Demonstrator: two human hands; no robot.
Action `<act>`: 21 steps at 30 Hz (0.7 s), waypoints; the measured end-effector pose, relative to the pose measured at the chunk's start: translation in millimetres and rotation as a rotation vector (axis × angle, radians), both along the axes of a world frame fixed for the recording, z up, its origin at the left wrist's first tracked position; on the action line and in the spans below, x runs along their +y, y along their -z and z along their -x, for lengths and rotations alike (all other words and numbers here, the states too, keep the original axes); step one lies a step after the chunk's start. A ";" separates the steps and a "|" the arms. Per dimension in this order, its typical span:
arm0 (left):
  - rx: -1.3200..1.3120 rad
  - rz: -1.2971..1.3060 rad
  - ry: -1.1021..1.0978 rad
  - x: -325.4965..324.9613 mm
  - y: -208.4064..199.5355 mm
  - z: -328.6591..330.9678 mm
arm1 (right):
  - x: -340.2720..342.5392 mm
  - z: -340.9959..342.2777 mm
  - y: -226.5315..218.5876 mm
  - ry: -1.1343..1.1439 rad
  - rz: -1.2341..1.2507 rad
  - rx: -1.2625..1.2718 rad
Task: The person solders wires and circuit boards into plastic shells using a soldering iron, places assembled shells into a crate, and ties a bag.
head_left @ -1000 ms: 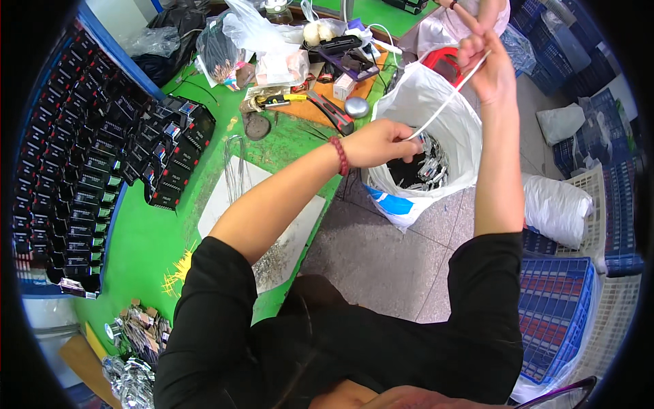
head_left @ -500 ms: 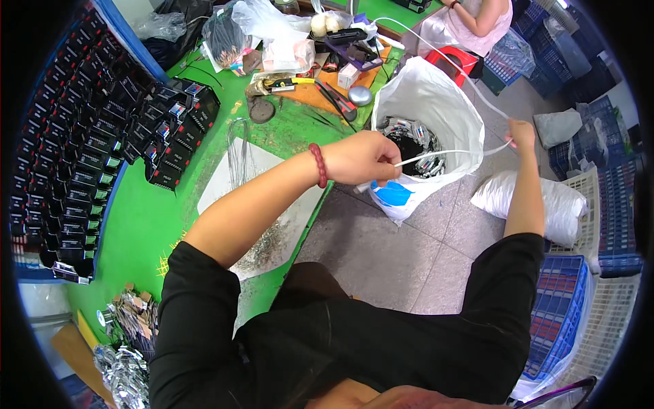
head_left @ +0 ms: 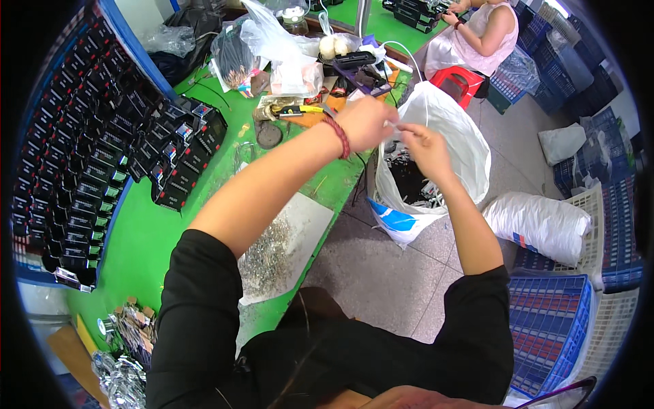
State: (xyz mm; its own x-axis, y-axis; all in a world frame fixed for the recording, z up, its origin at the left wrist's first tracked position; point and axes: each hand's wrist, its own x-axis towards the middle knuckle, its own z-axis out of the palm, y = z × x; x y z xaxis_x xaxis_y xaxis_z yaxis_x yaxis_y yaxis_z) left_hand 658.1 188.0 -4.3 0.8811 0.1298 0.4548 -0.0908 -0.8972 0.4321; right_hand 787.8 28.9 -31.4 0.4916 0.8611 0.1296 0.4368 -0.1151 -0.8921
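- Cord end, whitish and short in view: was seen, much blurred, between both hands, above the left rim of the white sack. Was taken for cord only by likeness to the white cord arching past the far-left rim of that sack; could not be traced to a join.
- Left hand, just left of the sack's mouth: was closed, with bent fingers drawn together at the cord end; was judged to be gripping.
- Right hand, over the sack's mouth: was half curled, with fingertips bent toward the cord end. Could not tell, through the blur, whether pinching or merely touching.
- Handling, by judgement: promised little weight and ready bending, with some spring; seemed smooth enough to slip under a loose pinch, yet hardly fragile.
- Hold, by judgement: was best taken just behind the tip, between thumb and forefinger, with a second pinch farther along to check twisting.
- Surroundings: included silvery and white pieces inside the sack, and the green table to its left.
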 end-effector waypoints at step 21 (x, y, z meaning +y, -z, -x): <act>0.182 -0.714 -0.327 116.7 52.4 -85.0 | 121.6 -72.3 82.9 0.610 0.109 -0.375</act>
State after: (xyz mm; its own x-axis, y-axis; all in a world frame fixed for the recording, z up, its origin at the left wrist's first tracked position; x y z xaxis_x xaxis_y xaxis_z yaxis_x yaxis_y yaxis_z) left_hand 743.1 304.6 -56.7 0.9172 0.1260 0.3780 0.2404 -0.9315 -0.2728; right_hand 860.1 150.5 -114.3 0.8281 0.4653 0.3126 0.5407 -0.5158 -0.6646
